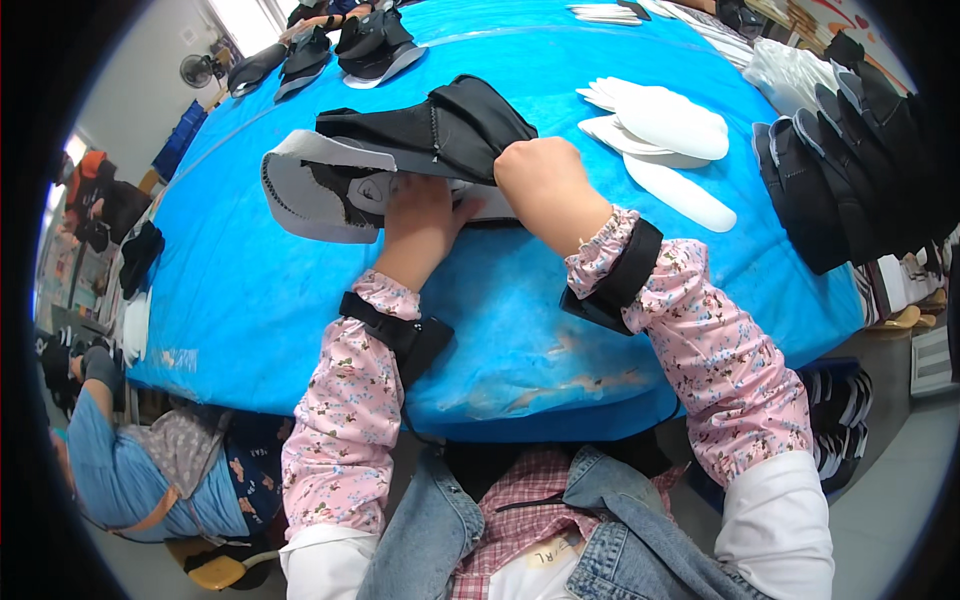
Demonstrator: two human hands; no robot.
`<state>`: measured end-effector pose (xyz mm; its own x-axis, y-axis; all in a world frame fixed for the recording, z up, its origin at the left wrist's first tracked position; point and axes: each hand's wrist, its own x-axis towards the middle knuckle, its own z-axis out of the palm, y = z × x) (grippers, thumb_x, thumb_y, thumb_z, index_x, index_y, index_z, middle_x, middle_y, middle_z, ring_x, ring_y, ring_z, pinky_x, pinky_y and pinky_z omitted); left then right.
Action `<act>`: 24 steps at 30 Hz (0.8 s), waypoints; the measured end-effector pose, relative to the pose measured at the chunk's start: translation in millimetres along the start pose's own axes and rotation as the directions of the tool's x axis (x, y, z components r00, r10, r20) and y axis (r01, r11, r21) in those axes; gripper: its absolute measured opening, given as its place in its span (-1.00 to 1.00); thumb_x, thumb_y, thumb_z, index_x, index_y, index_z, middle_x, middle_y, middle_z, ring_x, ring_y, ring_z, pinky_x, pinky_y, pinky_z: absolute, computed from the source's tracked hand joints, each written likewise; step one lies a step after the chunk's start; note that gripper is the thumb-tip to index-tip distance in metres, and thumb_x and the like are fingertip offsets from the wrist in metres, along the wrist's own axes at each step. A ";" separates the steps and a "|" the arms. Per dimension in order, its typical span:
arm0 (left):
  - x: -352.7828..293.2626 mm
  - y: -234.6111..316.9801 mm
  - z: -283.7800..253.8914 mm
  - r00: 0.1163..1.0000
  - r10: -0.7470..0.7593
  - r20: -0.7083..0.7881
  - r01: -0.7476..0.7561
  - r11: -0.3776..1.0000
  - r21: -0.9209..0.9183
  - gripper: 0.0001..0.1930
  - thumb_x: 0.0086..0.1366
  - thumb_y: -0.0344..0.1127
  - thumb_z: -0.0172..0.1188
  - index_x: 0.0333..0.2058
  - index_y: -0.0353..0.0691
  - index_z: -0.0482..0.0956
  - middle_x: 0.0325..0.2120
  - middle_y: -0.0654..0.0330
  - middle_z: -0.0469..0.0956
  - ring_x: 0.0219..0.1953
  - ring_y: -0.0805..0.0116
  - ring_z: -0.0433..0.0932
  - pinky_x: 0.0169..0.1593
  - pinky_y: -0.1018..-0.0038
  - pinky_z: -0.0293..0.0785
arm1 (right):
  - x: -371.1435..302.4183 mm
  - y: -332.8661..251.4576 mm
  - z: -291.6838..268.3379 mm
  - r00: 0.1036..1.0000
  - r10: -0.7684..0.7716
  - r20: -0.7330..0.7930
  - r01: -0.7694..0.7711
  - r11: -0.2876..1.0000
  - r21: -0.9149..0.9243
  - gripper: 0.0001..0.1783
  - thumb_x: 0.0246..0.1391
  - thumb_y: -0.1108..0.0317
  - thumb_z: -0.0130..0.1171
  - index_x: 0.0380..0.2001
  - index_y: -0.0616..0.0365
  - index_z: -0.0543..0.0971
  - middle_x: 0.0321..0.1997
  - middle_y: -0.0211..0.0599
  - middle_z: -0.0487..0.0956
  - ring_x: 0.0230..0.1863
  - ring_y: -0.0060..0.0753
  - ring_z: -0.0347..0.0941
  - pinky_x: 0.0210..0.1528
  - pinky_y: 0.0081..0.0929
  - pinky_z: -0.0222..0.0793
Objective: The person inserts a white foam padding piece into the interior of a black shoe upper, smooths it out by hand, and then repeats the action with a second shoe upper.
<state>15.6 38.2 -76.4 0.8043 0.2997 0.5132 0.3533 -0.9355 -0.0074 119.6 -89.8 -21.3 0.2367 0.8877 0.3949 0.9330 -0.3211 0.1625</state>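
A black fabric shoe upper point(470, 125) with a grey lining lies spread over the middle of the table. Its pale grey flap point(315, 225) curls out at the left. My left hand point(420, 215) holds the near side from below, its fingers partly hidden under the black fabric and its thumb pointing right. A pale printed patch point(369, 194) shows beside those fingers. My right hand point(548, 185) is closed in a fist round the upper's right end, the fingertips out of sight.
White insoles point(665, 120) lie piled right of the upper on the blue-covered table point(300, 330). Several black uppers point(850, 170) stand in a row at the right edge, and more uppers point(375, 50) sit at the far left. A seated person point(180, 470) is at the lower left.
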 end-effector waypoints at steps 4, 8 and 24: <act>21.4 7.1 -17.0 0.945 -0.046 0.323 0.047 0.999 0.005 -0.59 0.03 -0.06 0.22 -0.32 -0.32 0.50 -0.39 -0.03 0.53 -0.32 0.03 0.52 -0.22 0.26 0.43 | 3.4 -2.8 -2.2 0.997 0.066 0.047 -0.064 0.997 -0.039 -0.93 -0.38 0.51 0.17 -0.76 0.07 0.55 -0.66 -0.29 0.51 -0.53 -0.33 0.52 -0.58 -0.48 0.40; 30.0 7.9 -22.7 0.992 0.032 0.124 -0.027 0.999 -0.041 -0.72 0.02 -0.17 0.21 -0.44 -0.30 0.55 -0.43 -0.03 0.54 -0.34 0.03 0.53 -0.25 0.24 0.43 | 5.8 -0.8 3.8 1.000 0.025 -0.012 -0.026 0.999 -0.031 -0.95 -0.38 0.52 0.17 -0.74 0.11 0.54 -0.63 -0.25 0.51 -0.53 -0.28 0.52 -0.55 -0.45 0.41; 34.8 46.3 -27.5 0.884 0.396 -0.249 -0.446 0.875 -0.189 -0.91 -0.08 -0.44 0.08 -0.51 -0.20 0.41 -0.49 0.19 0.41 -0.43 0.27 0.45 -0.37 0.40 0.36 | 25.8 113.3 0.9 0.883 0.250 0.398 -0.451 0.691 0.565 -0.60 -0.24 0.16 0.16 -0.62 0.40 0.52 -0.61 0.08 0.51 -0.56 -0.06 0.49 -0.48 -0.30 0.36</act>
<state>46.7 0.2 -35.3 0.7320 -0.1525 0.6640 -0.1392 -0.9875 -0.0733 231.7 -103.0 6.4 0.5504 0.8344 0.0298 0.6914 -0.4355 -0.5765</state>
